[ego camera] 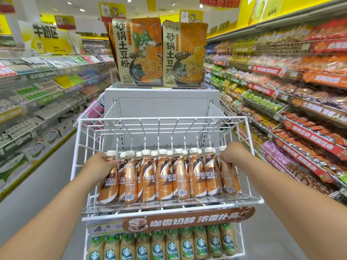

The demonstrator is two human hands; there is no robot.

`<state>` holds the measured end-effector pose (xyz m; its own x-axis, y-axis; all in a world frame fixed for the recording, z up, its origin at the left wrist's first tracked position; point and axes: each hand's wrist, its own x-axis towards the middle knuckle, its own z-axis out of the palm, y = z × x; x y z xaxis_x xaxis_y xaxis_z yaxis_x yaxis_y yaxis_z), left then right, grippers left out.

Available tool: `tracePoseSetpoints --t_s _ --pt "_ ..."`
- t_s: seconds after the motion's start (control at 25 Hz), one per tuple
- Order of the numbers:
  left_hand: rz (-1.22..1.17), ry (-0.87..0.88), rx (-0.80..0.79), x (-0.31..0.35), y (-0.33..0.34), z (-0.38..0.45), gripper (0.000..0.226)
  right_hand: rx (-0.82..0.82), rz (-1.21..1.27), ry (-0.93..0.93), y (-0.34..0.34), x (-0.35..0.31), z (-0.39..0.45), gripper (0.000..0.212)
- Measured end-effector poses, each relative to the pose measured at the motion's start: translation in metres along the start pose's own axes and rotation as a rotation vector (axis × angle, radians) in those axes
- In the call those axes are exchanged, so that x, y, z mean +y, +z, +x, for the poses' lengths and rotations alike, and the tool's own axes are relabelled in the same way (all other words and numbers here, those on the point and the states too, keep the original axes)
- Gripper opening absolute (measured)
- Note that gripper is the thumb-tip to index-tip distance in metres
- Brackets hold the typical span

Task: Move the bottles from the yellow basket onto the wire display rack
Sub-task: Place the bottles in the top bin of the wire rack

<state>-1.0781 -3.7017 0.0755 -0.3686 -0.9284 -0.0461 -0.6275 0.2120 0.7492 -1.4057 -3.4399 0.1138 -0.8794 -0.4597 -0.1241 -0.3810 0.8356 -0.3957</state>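
- A shop aisle is running past either side of a white wire display rack point(249, 139), with packed shelves of snack bags point(293, 102) lining the right and tilted shelves of boxed goods point(37, 94) lining the left under yellow signage.
- Two large noodle pouches point(139, 53) are standing upright on a grey panel point(161, 102) above the rack's upper basket.
- A person is reaching both bare arms forward to the two ends of a row of brown coffee bottles point(165, 175) standing upright on the rack's upper tier.
- The left hand point(102, 161) is gripping the leftmost bottle point(109, 177) near its neck, thumb lying across the front just under the white cap.
- The right hand point(232, 153) is curling round the shoulder of the rightmost bottle point(228, 175), fingers wrapping its upper part.
- The bottles are sitting at the front of the tier in two rows, touching side by side, white caps up, labels facing different ways; the back half of the basket is showing bare wire.
- A brown promotional strip point(187, 220) and a price tag reading 4.5 point(105, 228) are hanging on the front edge below the bottles.
- On the tier beneath, a row of green-labelled bottles point(169, 244) is standing just beside one another.
- The yellow basket is lying outside the view.
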Motion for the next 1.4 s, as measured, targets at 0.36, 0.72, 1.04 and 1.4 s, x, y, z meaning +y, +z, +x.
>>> tracePoseSetpoints --t_s 0.36,0.72,1.04,1.4 --pt "-0.082 0.045 0.024 -0.012 0.015 -0.005 0.061 0.108 0.147 -0.071 0.037 0.02 0.004 0.029" --pt "-0.108 0.111 0.123 -0.017 0.017 -0.013 0.064 0.148 0.214 -0.106 0.034 0.023 -0.01 0.06" --pt "0.251 0.464 0.122 -0.009 0.007 -0.013 0.073 0.226 -0.034 -0.293 0.027 0.016 -0.04 0.056" --pt "0.618 0.701 0.039 -0.022 0.017 -0.033 0.078 0.18 -0.435 -0.365 0.053 0.013 -0.099 0.079"
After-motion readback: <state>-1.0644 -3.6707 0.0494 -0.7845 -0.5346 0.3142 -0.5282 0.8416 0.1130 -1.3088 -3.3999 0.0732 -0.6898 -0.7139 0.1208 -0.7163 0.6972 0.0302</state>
